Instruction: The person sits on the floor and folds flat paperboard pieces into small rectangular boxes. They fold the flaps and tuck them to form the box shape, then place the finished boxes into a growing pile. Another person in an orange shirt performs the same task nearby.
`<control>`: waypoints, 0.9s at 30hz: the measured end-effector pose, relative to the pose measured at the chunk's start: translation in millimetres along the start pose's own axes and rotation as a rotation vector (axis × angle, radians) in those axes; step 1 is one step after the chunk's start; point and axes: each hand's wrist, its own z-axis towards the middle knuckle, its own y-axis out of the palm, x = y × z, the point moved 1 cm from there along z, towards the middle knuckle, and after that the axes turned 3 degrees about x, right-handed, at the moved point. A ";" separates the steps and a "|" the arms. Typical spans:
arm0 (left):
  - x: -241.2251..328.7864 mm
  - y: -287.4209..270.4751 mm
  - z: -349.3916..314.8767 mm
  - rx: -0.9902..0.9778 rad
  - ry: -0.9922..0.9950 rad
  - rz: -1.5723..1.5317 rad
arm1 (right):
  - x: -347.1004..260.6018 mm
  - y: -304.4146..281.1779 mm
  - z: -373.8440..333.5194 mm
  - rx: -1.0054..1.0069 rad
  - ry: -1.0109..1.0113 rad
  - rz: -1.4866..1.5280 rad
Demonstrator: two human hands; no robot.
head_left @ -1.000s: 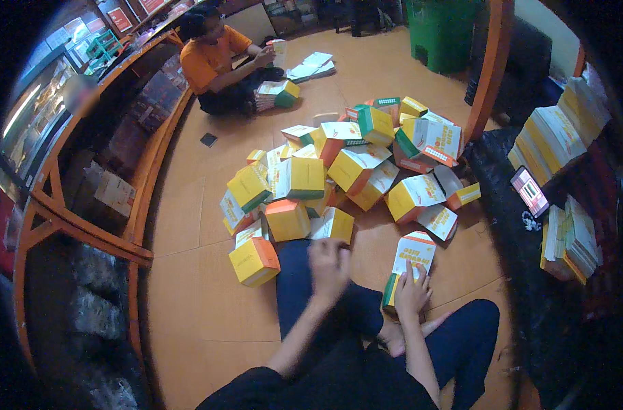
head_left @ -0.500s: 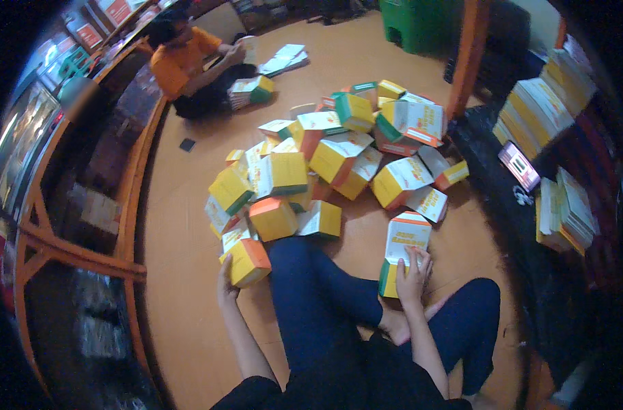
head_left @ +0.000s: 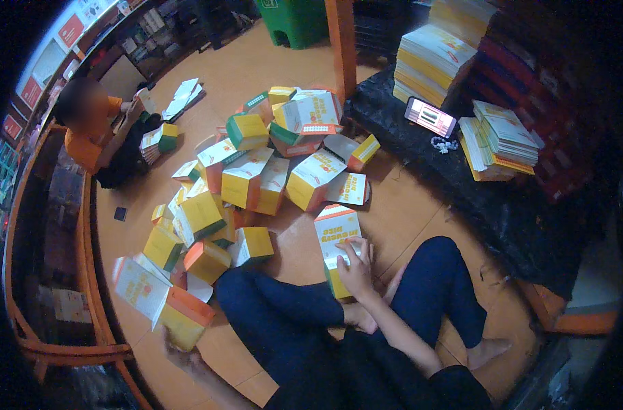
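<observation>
Low on the left, my left hand (head_left: 180,354) grips the yellow end of an open carton (head_left: 142,290). Its white printed panel stands up and away from the hand, with an orange strip between. My right hand (head_left: 358,268) rests on another carton (head_left: 336,227), white with a yellow side, lying on the floor before my crossed legs. The fingers of that hand are spread over the white panel. Beyond both hands lies a loose heap of similar folded-open cartons (head_left: 246,174) in white, yellow, orange and green.
At the far left another person (head_left: 92,140) in an orange top sits handling a card piece, flat sheets (head_left: 185,98) nearby. To the right, a dark mat (head_left: 421,154) bears carton stacks (head_left: 434,58), a lit phone (head_left: 431,117) and a white cable. A wooden post (head_left: 342,51) and green bin (head_left: 294,24) stand behind.
My left hand has drawn its carton outward from the heap, toward me and to the left. The view has turned to the right. My right hand stays on its carton, fingers more spread.
</observation>
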 end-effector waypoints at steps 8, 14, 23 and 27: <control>-46.4 147.0 -63.4 -0.112 -0.373 -0.040 | -51.7 -34.7 1.9 -0.513 0.045 0.889; -76.1 224.3 -118.8 -0.417 -0.636 -0.182 | -49.3 -57.3 -20.9 -0.541 0.121 0.763; -122.1 227.3 -145.1 -0.672 -0.585 0.244 | 3.2 -65.2 -38.5 -0.283 -0.091 0.516; -150.5 233.0 -145.0 -0.635 -0.309 0.435 | -3.1 -58.2 -29.2 -0.127 -0.031 0.519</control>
